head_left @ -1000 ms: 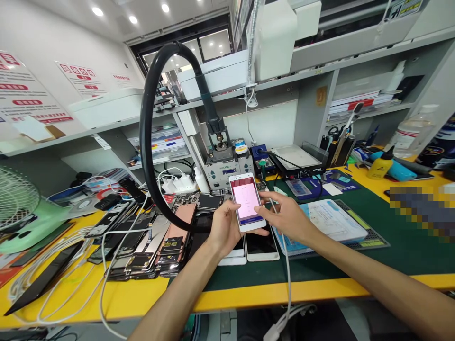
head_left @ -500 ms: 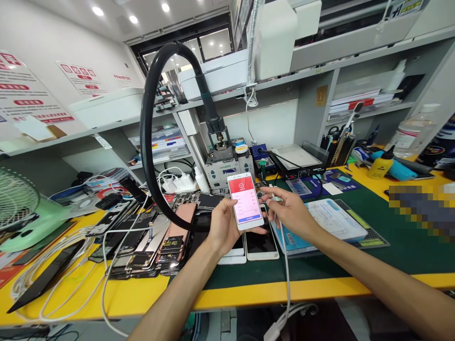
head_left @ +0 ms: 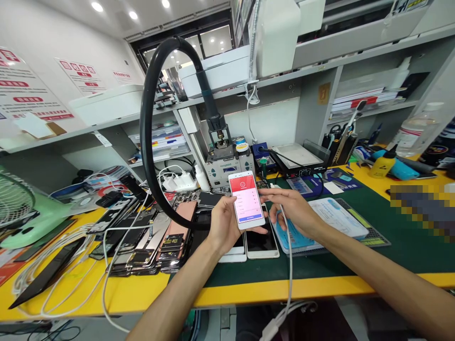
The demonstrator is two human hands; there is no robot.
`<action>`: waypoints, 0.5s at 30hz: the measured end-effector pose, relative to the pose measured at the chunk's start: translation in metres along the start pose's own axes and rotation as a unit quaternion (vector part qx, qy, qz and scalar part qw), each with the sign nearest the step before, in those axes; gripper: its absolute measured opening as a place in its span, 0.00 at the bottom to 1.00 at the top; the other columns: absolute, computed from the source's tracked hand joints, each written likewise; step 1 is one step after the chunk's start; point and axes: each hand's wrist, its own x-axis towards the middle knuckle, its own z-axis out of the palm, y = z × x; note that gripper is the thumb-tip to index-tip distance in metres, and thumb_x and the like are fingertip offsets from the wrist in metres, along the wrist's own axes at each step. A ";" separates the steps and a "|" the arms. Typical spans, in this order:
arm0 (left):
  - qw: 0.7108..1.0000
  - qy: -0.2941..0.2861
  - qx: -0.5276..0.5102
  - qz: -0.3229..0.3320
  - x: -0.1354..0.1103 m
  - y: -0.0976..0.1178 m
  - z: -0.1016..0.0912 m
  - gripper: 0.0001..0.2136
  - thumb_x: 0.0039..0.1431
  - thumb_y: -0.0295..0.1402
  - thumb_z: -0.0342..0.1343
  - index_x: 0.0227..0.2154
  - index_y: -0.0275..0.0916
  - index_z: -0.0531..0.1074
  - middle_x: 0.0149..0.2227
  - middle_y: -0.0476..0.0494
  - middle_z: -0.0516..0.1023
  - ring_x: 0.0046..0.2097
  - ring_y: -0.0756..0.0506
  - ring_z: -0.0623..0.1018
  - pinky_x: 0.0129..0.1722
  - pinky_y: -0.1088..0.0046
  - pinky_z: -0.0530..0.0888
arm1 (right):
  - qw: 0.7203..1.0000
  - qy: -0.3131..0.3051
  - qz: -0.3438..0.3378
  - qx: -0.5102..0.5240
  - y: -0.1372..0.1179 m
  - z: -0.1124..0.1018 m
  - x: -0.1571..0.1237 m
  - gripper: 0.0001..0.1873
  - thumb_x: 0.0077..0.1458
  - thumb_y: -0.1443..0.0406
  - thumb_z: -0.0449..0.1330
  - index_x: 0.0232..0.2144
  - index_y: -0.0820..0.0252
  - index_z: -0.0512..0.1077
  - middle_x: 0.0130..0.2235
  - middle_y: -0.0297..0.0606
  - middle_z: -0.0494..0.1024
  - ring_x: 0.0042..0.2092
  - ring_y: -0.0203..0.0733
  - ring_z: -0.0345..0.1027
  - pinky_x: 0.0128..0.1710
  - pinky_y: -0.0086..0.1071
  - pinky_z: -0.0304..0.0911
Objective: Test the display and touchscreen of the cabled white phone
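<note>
I have the left hand [head_left: 225, 222] gripping a white phone [head_left: 247, 201], its thumb along the near edge and its fingers passing behind, their tips showing past the far edge. The phone is raised off the bench between the two hands, lit screen facing my camera, a red band across its top. The right hand [head_left: 293, 210] is just beside it, fingers loosely bent, with a white cable [head_left: 289, 265] running past them and down below the bench edge. The fingers overlap there, so I can't tell whether they pinch that cable or only let it lie against them.

Below the left hand's fingertips, a second phone [head_left: 263, 244] lies dark-screened on the green mat [head_left: 320, 270]; beyond the right hand's wrist sits a blue-and-white case [head_left: 334, 218].

I'd judge the held phone light, stiff and rather slick, its glass easily cracked. I'd take it by the long side edges, palm behind, with no hard pressure on the screen. The cable looks soft and bendy; I'd hold it by its plug.
</note>
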 end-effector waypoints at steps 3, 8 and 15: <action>1.000 -0.013 -0.002 0.002 0.000 -0.001 0.001 0.24 0.62 0.40 0.41 0.57 0.34 0.65 0.51 0.31 0.75 0.46 0.33 0.78 0.36 0.50 0.78 | 0.999 -0.032 -0.023 -0.029 0.000 -0.001 -0.001 0.26 0.55 0.60 0.59 0.55 0.64 0.69 0.34 0.43 0.79 0.21 0.35 0.67 0.12 0.26 0.58; 1.000 -0.009 -0.010 0.000 0.000 -0.001 0.002 0.24 0.64 0.40 0.40 0.58 0.35 0.65 0.49 0.33 0.76 0.46 0.36 0.77 0.38 0.54 0.78 | 0.988 -0.035 -0.066 -0.136 -0.001 -0.001 -0.003 0.26 0.54 0.61 0.60 0.55 0.61 0.71 0.24 0.33 0.74 0.20 0.33 0.62 0.16 0.26 0.56; 1.000 -0.010 -0.015 -0.016 0.001 -0.004 0.004 0.24 0.64 0.40 0.40 0.58 0.34 0.65 0.46 0.32 0.77 0.44 0.37 0.78 0.38 0.54 0.78 | 0.981 -0.092 -0.095 -0.141 0.001 -0.006 0.002 0.24 0.51 0.66 0.60 0.52 0.58 0.73 0.36 0.36 0.75 0.31 0.36 0.65 0.25 0.26 0.61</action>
